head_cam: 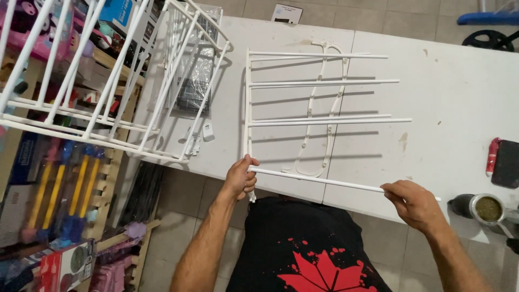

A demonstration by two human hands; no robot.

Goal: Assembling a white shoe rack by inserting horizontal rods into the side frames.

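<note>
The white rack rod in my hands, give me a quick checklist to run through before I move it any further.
1. Left hand on the rod's joint end at the side rail: ok, grip closed there.
2. Right hand on the free end of the nearest rod: ok, fingers pinch it.
3. Rod seated in the side rail: cannot tell, the left hand hides the joint.
4. Other rods lying roughly parallel on the white table: ok.
5. Space on the right: not ok, a metal cup stands close to the right hand.
6. Assembled rack on the left kept apart from the frame: ok.
</note>
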